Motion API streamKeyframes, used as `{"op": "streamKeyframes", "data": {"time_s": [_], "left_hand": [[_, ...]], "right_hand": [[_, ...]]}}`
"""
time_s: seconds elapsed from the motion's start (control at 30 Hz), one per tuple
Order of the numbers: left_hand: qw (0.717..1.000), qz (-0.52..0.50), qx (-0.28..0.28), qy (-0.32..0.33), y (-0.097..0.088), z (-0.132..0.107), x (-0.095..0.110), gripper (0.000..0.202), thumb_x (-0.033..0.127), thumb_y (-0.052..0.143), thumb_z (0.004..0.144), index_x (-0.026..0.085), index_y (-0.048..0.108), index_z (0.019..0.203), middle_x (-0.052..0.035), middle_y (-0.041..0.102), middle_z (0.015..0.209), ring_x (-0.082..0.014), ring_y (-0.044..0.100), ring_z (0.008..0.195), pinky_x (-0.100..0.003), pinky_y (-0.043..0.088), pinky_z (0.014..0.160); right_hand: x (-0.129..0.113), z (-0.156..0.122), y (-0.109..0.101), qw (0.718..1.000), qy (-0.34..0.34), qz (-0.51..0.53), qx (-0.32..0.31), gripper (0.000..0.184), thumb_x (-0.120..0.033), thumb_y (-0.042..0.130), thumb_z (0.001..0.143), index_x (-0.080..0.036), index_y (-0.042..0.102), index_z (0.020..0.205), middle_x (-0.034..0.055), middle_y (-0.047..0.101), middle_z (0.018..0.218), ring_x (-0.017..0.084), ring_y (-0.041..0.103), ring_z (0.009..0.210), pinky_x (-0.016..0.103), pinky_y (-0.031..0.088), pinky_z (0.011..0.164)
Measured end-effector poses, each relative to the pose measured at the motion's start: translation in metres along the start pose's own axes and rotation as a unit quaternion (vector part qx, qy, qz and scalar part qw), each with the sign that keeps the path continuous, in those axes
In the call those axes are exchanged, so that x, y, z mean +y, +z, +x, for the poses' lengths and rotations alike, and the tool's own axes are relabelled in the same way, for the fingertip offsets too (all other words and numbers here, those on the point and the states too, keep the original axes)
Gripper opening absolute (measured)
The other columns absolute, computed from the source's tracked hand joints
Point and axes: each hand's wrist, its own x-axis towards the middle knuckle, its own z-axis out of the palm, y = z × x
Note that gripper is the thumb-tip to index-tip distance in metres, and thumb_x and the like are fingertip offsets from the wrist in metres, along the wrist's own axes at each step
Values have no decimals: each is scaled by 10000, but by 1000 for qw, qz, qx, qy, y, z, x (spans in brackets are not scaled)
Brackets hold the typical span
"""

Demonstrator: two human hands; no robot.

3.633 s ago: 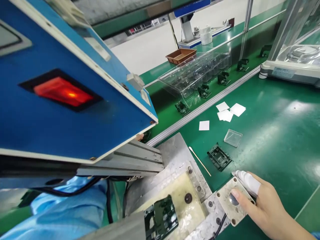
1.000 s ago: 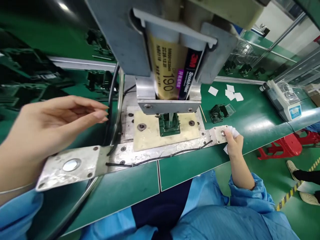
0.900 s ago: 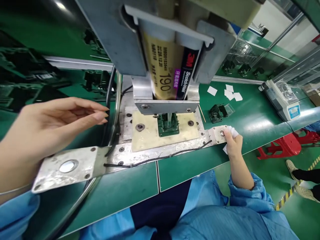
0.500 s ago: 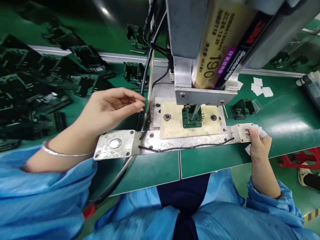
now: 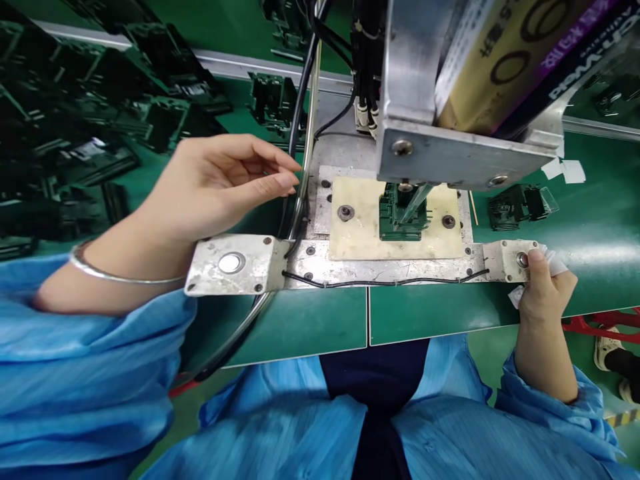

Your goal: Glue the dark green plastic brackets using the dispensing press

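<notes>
My left hand (image 5: 225, 187) is raised over the left button box (image 5: 235, 263), half curled, its thumb and fingers slightly apart with nothing between them. Its fingertips are close by the black and clear cables (image 5: 301, 143). At the right button box (image 5: 513, 260), my right hand (image 5: 545, 293) is closed around a crumpled white tissue (image 5: 556, 262), with the thumb at the button. Between the hands, a dark green plastic housing (image 5: 393, 213) sits on a cream fixture plate (image 5: 355, 240). A clear nozzle (image 5: 417, 203) comes down into it from the adhesive cartridge (image 5: 493, 80).
Metal dispenser bracket (image 5: 465, 153) overhangs the fixture. Many dark green housings (image 5: 125, 73) crowd the left side. Another housing (image 5: 520, 205) with a clear piece, white paper squares (image 5: 573, 171) and a thin wooden stick (image 5: 473, 208) lie right. A person's shoe (image 5: 605, 347) shows at lower right.
The camera view has shifted closer, so the fixture and dispenser appear larger and further right. My hands keep about the same poses, the right thumb still at its button.
</notes>
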Motion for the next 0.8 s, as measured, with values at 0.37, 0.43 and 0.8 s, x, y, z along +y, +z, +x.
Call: {"op": "streamKeyframes", "data": {"time_s": [0.37,0.43,0.8], "left_hand": [[999,3,-29,-24,-3,1,-7,330,395,838,663,149,736,859,-70,691,778,-149,633,696,-255,584,661],[999,3,-36,-28,-3,1,-7,347,411,844,655,150,733,856,-76,692,787,-155,637,700,-261,589,671],[998,-5,-51,-31,-3,3,-8,307,399,851,661,169,727,822,-70,697,764,-144,634,685,-215,575,642]], "right_hand": [[4,0,-3,1000,8,-8,-13,423,-518,686,815,-124,643,667,5,469,582,174,457,550,294,381,548],[4,0,-3,1000,7,-9,-15,423,-521,682,818,-127,642,668,9,479,592,174,459,557,295,383,554],[4,-1,-3,1000,3,4,-20,406,-500,694,835,-120,666,696,15,504,605,170,463,566,282,388,550]]}}
